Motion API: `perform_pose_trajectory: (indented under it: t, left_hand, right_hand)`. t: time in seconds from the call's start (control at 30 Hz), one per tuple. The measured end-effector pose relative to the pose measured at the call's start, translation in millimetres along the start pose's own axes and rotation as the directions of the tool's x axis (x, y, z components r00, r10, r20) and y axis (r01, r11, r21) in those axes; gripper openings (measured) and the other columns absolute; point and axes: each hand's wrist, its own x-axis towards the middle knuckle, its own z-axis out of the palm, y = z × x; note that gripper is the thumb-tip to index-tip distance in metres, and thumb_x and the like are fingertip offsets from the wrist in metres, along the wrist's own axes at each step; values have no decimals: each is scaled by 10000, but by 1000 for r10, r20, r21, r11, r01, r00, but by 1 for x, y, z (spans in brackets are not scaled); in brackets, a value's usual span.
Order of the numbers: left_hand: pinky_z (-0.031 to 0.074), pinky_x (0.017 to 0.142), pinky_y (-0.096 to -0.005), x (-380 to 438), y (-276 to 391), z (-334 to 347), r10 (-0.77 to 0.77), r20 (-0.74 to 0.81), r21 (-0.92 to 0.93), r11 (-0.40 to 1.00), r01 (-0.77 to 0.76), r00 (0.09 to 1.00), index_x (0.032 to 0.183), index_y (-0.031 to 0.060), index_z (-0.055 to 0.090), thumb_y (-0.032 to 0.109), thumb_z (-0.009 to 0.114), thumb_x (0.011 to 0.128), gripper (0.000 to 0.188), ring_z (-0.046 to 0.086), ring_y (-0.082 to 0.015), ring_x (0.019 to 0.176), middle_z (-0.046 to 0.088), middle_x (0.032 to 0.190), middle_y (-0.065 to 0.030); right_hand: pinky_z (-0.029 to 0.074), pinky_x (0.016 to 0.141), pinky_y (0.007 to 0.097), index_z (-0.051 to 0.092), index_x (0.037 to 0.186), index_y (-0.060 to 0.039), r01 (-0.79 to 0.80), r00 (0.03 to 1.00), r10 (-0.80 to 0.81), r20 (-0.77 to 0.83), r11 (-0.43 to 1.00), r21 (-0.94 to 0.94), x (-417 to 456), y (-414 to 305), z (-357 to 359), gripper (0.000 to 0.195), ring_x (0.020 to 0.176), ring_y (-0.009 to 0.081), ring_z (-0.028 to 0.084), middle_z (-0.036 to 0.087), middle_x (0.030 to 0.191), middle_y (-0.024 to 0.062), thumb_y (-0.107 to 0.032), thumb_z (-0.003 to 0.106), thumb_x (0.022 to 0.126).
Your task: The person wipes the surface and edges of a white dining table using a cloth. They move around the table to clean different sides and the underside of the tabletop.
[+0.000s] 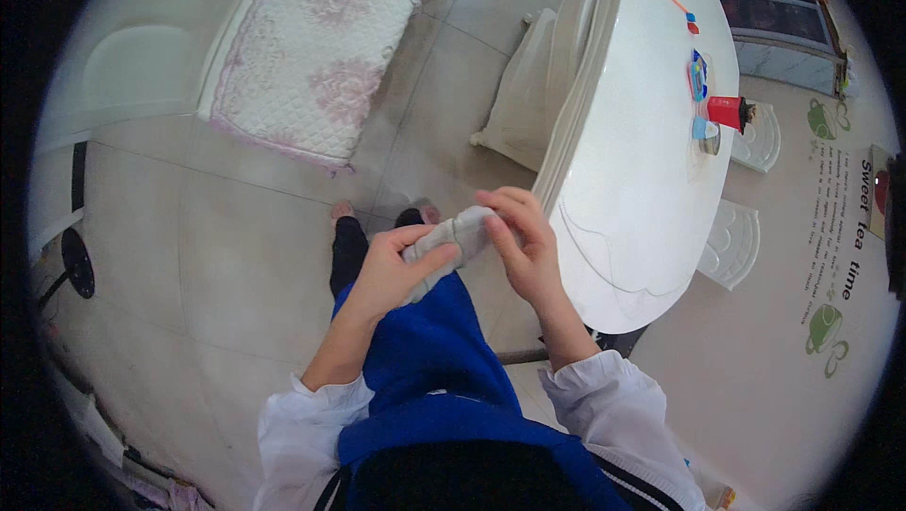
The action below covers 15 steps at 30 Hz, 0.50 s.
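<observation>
A light grey, bunched-up cloth (pixel 459 236) is held up in front of my body, over the blue garment (pixel 439 327) I wear. My left hand (pixel 396 267) grips its lower left part, the thumb lying across the top. At the upper right end, my right hand (pixel 527 245) holds the cloth between thumb and fingers. A fold or seam crosses the middle of the cloth. Its underside and the fingers beneath are hidden.
Close by my right hand is the edge of a white table (pixel 637 185). On its far side stand a red cup (pixel 725 112) and small colourful items (pixel 698 79). A seat with a quilted, floral cover (pixel 311 65) stands ahead to the left. White chairs (pixel 729 245) show beyond the table.
</observation>
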Motion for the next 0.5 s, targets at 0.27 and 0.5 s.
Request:
perform_pose_trajectory:
  t: [0.27,0.5]
  left_hand:
    - [439,673,-203,54,-43,32,-68,-179,-191,981,33,981,1074,-14,645,183,675,855,296,549,-48,766,640,877,-4]
    - [441,738,-226,121,-80,88,-45,-180,-193,981,9,983,1111,-14,623,195,655,869,322,551,-78,833,641,930,-22]
  right_hand:
    - [437,903,322,571,1211,-70,-83,957,-11,-290,947,-311,20,103,-128,308,1146,227,492,505,1233,116,-59,519,908]
    - [293,1052,382,464,1319,-38,136,954,-271,-129,774,-618,77,145,-154,394,1284,286,362,376,1375,172,-101,481,930]
